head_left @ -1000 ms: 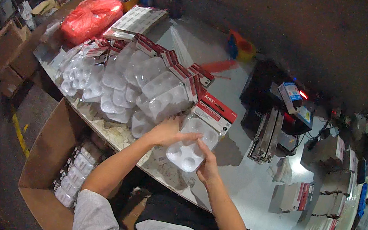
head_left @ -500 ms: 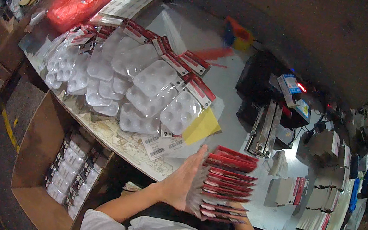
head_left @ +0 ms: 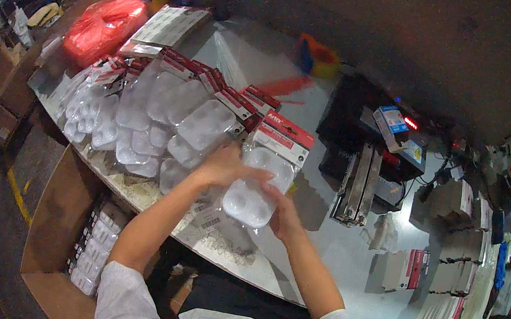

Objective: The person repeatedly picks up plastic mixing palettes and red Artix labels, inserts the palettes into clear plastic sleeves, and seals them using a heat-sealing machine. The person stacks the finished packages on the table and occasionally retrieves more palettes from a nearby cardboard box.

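Note:
A stack of bagged white paint palettes point(head_left: 251, 206), with round wells and red-and-white header cards, is between my hands over the table's front part. My left hand point(head_left: 230, 167) grips its left side, thumb across the top palette. My right hand point(head_left: 283, 215) holds the right side, its thumb also reaching over the top. The stack's underside is hidden, so I cannot tell whether it rests on the table. Left of it lies a spread pile of similar bagged palettes point(head_left: 204, 120), touching or nearly touching the stack.
An open cardboard box point(head_left: 60, 215) with rows of packed palettes stands below the table's left edge. A bag sealer point(head_left: 356, 183) sits right of centre. Stacks of cards point(head_left: 449, 276) line the right side. A red plastic bundle point(head_left: 105, 29) and a yellow-red tape dispenser point(head_left: 318, 57) lie farther back.
The held stack has moved up and left toward the pile. It has turned from showing its red card edges to showing the top palette's face. Both forearms now stretch farther forward.

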{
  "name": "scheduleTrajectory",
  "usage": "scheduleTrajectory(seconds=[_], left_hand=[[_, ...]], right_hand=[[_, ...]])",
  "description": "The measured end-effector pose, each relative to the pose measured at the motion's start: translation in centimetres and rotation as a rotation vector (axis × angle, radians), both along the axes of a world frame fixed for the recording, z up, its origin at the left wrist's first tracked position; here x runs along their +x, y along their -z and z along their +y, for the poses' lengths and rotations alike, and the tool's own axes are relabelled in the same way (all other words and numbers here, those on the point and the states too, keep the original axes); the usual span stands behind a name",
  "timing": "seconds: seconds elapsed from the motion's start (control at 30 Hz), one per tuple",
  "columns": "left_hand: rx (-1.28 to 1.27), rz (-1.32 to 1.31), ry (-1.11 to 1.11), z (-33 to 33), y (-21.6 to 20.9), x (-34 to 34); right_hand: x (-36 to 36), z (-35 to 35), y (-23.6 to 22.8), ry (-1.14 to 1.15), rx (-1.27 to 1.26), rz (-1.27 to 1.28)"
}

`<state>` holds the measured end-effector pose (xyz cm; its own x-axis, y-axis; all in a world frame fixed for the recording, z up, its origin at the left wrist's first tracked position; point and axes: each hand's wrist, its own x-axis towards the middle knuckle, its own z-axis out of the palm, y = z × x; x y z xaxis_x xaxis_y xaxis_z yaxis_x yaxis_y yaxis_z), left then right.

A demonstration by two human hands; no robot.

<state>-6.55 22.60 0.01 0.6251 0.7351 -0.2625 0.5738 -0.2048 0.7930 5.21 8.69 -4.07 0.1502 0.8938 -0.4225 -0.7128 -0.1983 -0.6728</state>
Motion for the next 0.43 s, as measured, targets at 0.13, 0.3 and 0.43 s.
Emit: scheduleTrajectory(seconds=[0.13, 0.3, 0.43], left_hand=[[0.276, -0.469, 0.168, -6.9, -1.5, -2.9], [0.004, -0.833, 0.256, -13.8, -0.6, -3.3], [0.397, -0.537, 0.462, -18.8, 1.0, -6.3]], right_hand=[[-0.3, -5.5, 0.8, -0.108, 0.274, -0.478], [1.8, -13.3, 1.1, -0.295, 0.227, -0.760], [2.4, -14.9, 1.7, -0.380, 0.216, -0.853]])
